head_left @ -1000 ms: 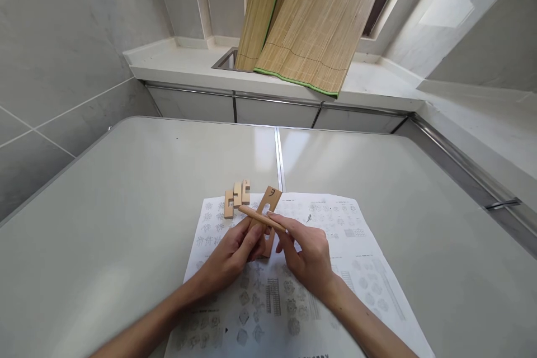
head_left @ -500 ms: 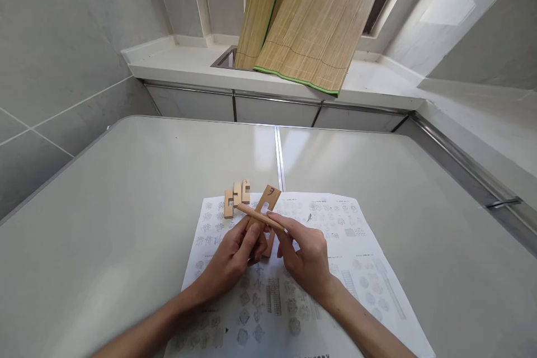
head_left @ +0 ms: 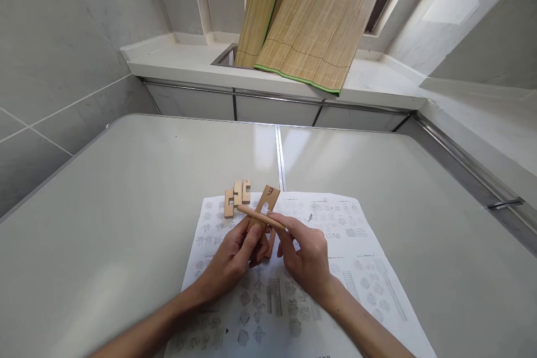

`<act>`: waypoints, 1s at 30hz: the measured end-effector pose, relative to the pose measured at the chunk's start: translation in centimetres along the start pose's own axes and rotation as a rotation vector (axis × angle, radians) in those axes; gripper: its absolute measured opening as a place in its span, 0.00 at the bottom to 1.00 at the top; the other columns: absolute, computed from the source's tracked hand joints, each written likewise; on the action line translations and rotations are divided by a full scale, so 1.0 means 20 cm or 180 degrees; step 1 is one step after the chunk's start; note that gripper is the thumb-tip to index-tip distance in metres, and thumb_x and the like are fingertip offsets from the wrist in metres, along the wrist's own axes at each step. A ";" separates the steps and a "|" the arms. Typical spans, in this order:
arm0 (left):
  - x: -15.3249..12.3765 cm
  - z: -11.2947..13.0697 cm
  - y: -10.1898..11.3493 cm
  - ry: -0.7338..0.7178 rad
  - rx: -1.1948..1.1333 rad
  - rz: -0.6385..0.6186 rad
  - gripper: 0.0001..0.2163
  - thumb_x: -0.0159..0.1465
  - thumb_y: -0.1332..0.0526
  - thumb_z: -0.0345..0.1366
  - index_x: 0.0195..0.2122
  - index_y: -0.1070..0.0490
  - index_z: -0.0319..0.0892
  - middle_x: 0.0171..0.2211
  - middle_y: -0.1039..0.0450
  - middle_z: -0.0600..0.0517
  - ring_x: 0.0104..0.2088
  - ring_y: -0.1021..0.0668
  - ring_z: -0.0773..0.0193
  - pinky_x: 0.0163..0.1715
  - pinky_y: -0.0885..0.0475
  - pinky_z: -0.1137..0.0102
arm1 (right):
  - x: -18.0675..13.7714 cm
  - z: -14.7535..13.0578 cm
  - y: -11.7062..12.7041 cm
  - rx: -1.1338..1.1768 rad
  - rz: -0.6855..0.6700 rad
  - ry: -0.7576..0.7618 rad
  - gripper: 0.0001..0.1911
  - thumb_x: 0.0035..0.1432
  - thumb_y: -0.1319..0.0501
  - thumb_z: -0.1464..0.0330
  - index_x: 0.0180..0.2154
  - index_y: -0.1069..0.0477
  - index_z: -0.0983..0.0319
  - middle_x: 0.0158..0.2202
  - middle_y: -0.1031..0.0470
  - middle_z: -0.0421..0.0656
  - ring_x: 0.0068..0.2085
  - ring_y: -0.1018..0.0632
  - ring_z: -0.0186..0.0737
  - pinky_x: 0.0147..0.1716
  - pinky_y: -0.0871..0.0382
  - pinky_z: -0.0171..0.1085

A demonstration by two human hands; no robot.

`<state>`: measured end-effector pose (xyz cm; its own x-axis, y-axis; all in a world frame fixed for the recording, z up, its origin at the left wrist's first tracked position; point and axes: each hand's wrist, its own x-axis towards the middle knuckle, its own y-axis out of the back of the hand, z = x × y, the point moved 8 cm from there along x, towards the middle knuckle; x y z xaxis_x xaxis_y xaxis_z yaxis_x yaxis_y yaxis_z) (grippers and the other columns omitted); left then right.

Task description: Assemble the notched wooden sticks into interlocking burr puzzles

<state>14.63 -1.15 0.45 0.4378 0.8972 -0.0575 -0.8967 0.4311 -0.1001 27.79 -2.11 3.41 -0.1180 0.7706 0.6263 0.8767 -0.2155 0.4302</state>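
— Two wooden puzzle pieces are held above the printed instruction sheet point(head_left: 335, 257). What can be said of their shape and surface?

— A flat notched bar point(head_left: 265, 207) of pale, matt wood is seen standing at a slant, with a rectangular cut-out near its upper end and a handwritten mark like a "3" on its top face. Across it a slimmer plain bar point(head_left: 260, 216) of the same smooth wood is laid, running from upper left to lower right.

— How are the pieces placed relative to the hands?

— The notched bar is gripped at its lower part by the left hand point(head_left: 235, 260), whose fingers are curled around it with the thumb pressed against its front. The plain bar is pinched at its right end between thumb and forefinger of the right hand point(head_left: 308, 260); the remaining fingers are folded loosely beneath. Both pieces are held just beyond the fingertips, over the upper middle of the sheet, and the two bars are touching where they cross.

— What else is shown?

— Three loose notched blocks point(head_left: 236, 196) of the same light wood are laid side by side at the sheet's upper left corner, just beside the raised bars. The sheet is printed with small grey diagrams and is spread flat on a smooth, glossy grey-white table point(head_left: 126, 207). Behind it, rolled bamboo mats point(head_left: 302, 17) with green edging are leaned against a white ledge, between grey tiled walls.
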 end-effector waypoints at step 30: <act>0.02 -0.01 0.13 0.0073 0.0149 0.0552 0.17 0.75 0.45 0.50 0.35 0.36 0.43 0.26 0.38 0.58 0.24 0.39 0.69 0.27 0.43 0.69 | -0.03 0.17 -0.10 -0.0306 -0.1427 -0.0603 0.45 0.52 0.23 0.64 0.67 0.40 0.48 0.60 0.31 0.49 0.63 0.31 0.60 0.60 0.30 0.62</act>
<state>12.48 0.30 -0.12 0.2770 0.9564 -0.0926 -0.9608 0.2744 -0.0404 27.68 -0.05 0.05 -0.3789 0.8937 0.2404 0.7109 0.1147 0.6939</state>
